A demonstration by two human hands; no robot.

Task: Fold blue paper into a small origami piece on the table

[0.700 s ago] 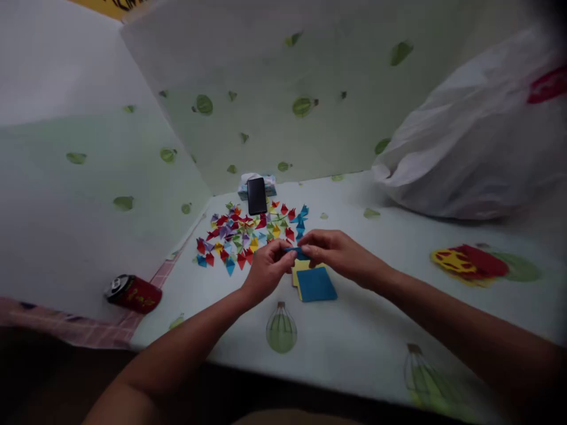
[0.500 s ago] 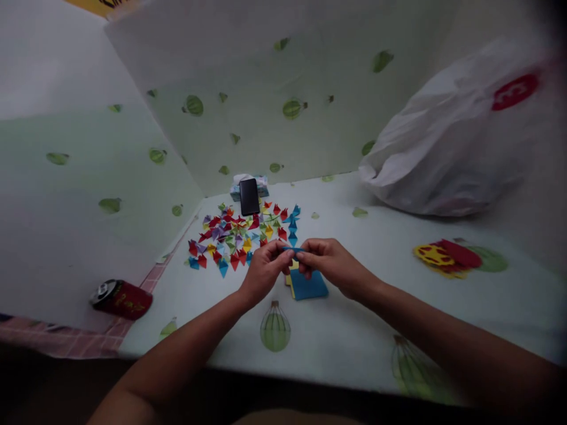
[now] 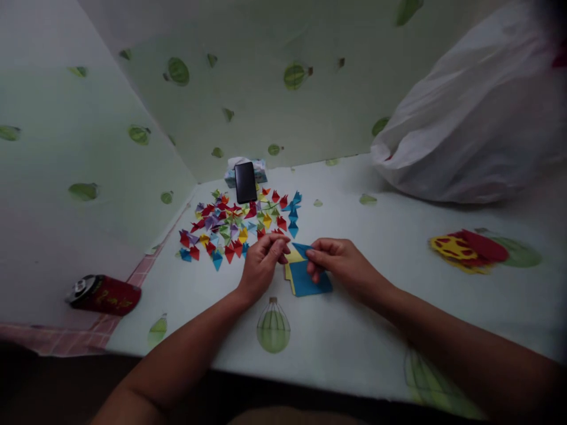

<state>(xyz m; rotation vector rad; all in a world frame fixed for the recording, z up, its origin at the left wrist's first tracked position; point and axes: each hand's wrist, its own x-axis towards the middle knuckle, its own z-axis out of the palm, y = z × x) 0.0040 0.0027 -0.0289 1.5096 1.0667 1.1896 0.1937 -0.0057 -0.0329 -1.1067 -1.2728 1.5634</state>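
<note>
A small folded piece of blue paper (image 3: 302, 249) is pinched between the thumb and fingers of my right hand (image 3: 330, 258), its pointed end turned left. Just left of that point, my left hand (image 3: 262, 262) holds nothing I can see; its fingers are loosely curled and slightly apart. Beneath my right hand lies a blue paper square (image 3: 310, 280), with yellow paper (image 3: 292, 255) showing beside and under it. Beyond my hands, many small folded paper figures (image 3: 230, 227) in red, blue, purple, green and yellow spread over the table.
A black phone (image 3: 245, 183) leans against a tissue box (image 3: 261, 171) at the back. A red drink can (image 3: 108, 295) lies on its side at the left. On the right are red and yellow cut-outs (image 3: 473, 251) and a large white plastic bag (image 3: 460, 136).
My left hand has let go of the folded blue paper and moved slightly left. My right hand keeps it, now tilted with its point showing. The view has shifted a little.
</note>
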